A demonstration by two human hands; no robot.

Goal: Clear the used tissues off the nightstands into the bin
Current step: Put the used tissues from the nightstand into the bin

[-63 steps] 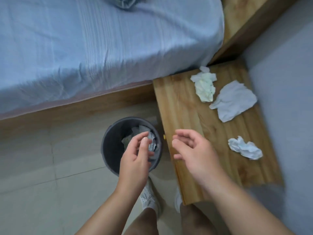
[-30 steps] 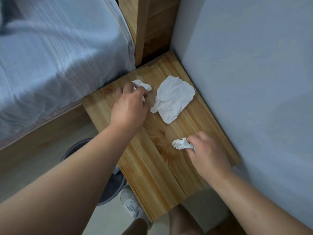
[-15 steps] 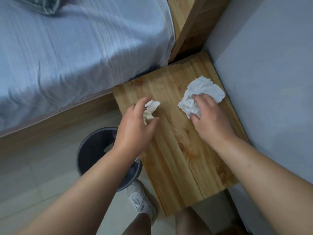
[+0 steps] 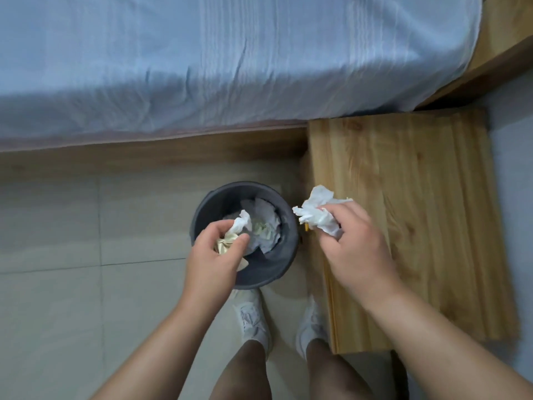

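Note:
A dark grey round bin [image 4: 284,256] stands on the floor between the bed and the wooden nightstand [image 4: 427,203]; crumpled tissues [image 4: 264,229] lie inside it. My left hand [image 4: 215,259] hovers over the bin's near rim and grips a crumpled white and yellowish tissue [image 4: 232,236]. My right hand [image 4: 357,243] is above the nightstand's left edge, just right of the bin, and grips white tissue [image 4: 315,216] bunched in its fingers. No tissue lies on the visible nightstand top.
A bed with a light blue sheet [image 4: 202,59] and a wooden frame [image 4: 144,154] runs across the top. My feet in white shoes [image 4: 252,319] stand on the pale tiled floor [image 4: 72,255] just below the bin. A grey wall [image 4: 516,226] borders the nightstand's right side.
Both hands picked tissues off the nightstand and came back toward the bin. The left hand now holds its tissue over the bin; the right has carried its tissues to the nightstand's left edge.

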